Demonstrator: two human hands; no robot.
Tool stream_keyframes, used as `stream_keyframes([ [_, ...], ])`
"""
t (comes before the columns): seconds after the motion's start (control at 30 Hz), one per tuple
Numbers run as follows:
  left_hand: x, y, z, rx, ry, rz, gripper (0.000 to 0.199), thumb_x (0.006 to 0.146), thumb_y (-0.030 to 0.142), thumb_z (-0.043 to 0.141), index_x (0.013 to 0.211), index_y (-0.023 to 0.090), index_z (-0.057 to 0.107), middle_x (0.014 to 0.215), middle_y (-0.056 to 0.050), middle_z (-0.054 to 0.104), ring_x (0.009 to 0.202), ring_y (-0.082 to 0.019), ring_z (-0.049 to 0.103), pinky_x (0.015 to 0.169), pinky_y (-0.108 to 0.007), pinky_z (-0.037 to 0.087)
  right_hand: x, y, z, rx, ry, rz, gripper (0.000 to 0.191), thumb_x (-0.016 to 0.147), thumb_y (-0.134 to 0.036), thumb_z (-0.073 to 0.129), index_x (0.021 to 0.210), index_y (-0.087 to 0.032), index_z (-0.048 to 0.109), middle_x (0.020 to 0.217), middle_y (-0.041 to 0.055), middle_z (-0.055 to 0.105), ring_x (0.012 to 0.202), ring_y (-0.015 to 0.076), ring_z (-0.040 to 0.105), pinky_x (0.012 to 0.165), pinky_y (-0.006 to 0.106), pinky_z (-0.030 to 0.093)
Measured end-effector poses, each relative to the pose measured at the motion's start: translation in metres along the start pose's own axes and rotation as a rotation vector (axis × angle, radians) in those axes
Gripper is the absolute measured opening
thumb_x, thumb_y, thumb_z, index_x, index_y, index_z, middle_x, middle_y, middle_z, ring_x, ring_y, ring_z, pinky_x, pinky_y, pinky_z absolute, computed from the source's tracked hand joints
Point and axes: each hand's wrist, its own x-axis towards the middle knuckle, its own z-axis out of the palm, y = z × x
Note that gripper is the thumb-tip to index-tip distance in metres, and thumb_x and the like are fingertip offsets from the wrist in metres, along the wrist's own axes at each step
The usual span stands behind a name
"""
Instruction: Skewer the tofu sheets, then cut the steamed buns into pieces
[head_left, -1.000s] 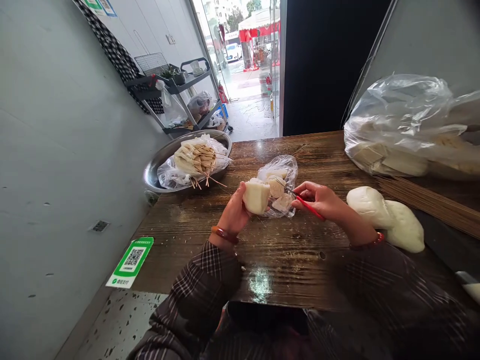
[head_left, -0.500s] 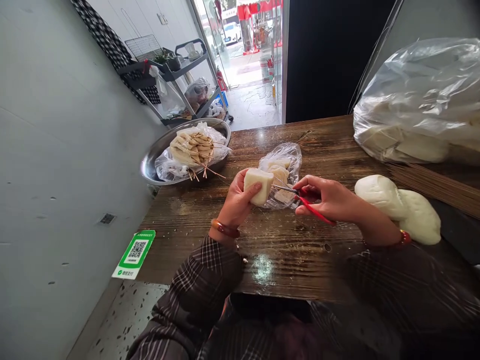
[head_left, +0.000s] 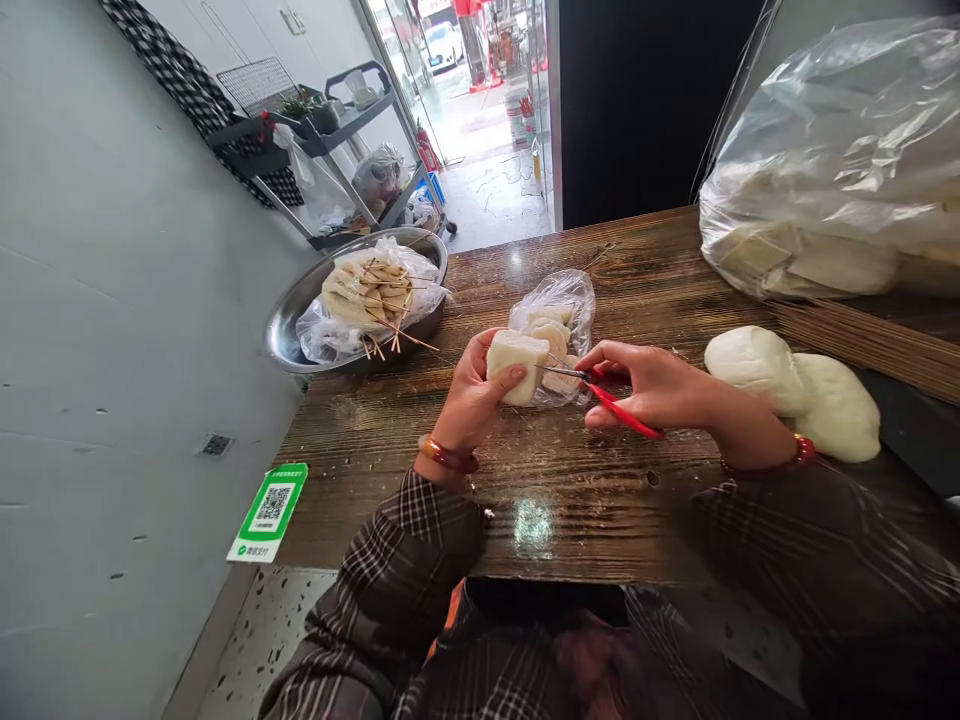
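My left hand [head_left: 474,395] is closed around a pale, squarish bun [head_left: 516,362], thumb on its near face. Red-handled scissors [head_left: 619,408] are in my right hand [head_left: 645,385], their blades pointing left at the bun's right side; whether the tips are inside it cannot be made out. Behind the bun, pale slices [head_left: 553,330] lie on a clear plastic bag [head_left: 577,292], partly hidden by my hands. Two whole pale buns [head_left: 754,370] rest on the table beyond my right forearm.
A metal bowl [head_left: 281,325] with skewered pale pieces stands at the table's back left. Thin sticks [head_left: 870,338] and a big plastic bag [head_left: 825,200] lie at the right. A green QR card [head_left: 271,508] is at the left edge.
The view has shifted a little, so most things sit slightly higher in it. My left hand still holds the bun, and the scissors are still in my right hand.
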Motion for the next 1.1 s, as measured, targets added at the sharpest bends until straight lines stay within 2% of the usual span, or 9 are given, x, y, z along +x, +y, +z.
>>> stream_keyframes([
  [0.4,0.0009,-0.0044,0.0017,0.068,-0.018,0.002,0.058,0.070,0.030,0.085,0.120,0.021,0.055,0.118,-0.005,0.066,0.101,-0.017,0.064,0.085,-0.027,0.054,0.0015,-0.0005,0.0017,-0.062,0.023,-0.017,0.059,0.061,-0.052,0.084,0.108,-0.020,0.069,0.090,0.0052,0.072,0.081,0.0207,0.066,0.073,0.032,0.051],
  [0.73,0.0002,-0.0065,0.0001,0.116,-0.048,0.022,0.059,0.073,0.033,0.084,0.123,0.021,0.054,0.120,-0.007,0.065,0.103,-0.017,0.064,0.085,-0.027,0.054,0.0036,0.0001,-0.0021,-0.006,-0.004,-0.023,0.057,0.061,-0.050,0.084,0.104,-0.015,0.072,0.075,0.0023,0.068,0.067,0.0161,0.060,0.063,0.029,0.044],
  [1.1,-0.0005,-0.0027,0.0000,0.071,-0.023,0.000,0.058,0.072,0.036,0.084,0.120,0.021,0.054,0.120,-0.007,0.064,0.105,-0.019,0.063,0.088,-0.030,0.053,0.0050,0.0052,0.0057,0.043,0.128,-0.126,0.044,0.067,-0.051,0.078,0.092,-0.015,0.075,0.059,-0.0015,0.060,0.057,0.0120,0.050,0.056,0.027,0.037],
])
